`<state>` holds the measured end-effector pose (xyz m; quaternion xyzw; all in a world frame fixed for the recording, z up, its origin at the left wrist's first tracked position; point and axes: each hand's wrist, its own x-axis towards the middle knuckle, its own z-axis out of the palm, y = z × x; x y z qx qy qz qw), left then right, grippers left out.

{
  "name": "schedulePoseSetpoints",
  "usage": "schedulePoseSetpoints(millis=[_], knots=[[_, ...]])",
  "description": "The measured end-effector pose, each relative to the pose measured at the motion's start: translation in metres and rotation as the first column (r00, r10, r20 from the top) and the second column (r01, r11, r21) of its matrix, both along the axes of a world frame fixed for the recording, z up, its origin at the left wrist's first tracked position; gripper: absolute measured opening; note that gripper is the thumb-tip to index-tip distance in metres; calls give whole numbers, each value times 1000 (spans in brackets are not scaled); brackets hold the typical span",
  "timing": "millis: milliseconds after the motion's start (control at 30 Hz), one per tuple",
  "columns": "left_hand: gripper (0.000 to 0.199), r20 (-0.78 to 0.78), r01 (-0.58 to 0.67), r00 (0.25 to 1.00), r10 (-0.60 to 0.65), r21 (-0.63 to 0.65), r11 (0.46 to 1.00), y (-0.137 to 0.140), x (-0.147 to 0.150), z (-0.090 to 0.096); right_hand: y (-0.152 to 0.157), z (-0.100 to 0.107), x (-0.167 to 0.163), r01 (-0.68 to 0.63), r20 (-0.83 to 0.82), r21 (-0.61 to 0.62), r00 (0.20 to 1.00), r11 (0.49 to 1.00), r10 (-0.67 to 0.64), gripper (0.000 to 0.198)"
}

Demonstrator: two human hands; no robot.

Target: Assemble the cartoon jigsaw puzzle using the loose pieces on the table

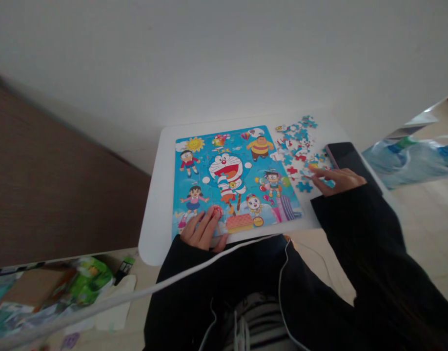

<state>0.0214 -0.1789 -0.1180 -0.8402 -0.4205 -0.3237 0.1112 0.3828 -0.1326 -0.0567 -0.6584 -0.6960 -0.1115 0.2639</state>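
Observation:
A blue cartoon jigsaw puzzle point(216, 146) lies on a small white table. It shows a blue-and-white cat figure in the middle, with several other characters around it. My left hand point(202, 229) rests flat on the puzzle's lower edge, its fingers stretched out and covering part of the picture. To the right of the puzzle, loose puzzle pieces point(293, 130) lie spread in a heap, mostly blue and white with some red. My right hand point(339, 180) is over the heap's near end, thumb and forefinger pinched on a small puzzle piece point(309, 172), partly hidden by the fingertips.
A dark phone point(344, 155) lies on the white table point(154, 195) beside my right hand. A pale cable point(194, 269) crosses in front of my body. Wrapped plastic bottles point(410, 158) stand at the right. Bags and a cardboard box point(35, 287) are on the floor at left.

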Motion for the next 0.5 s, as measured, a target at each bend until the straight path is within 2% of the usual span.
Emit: schedulePoseSetpoints(millis=[100,200,400,500], knots=[[55,-5,-3,1000,3,28,1000,2,0,2,8,-5,33,71,63,-91,996,993,-65,34],[52,-24,7,1000,-5,54,999,2,1,6,17,-14,41,82,120,-142,991,986,-65,43],[47,-21,-2,1000,4,74,997,2,-2,9,24,-24,37,45,103,-73,994,996,-37,39],[45,-85,60,995,-47,156,986,3,-8,10,24,-20,33,-1,85,-68,996,998,7,37]])
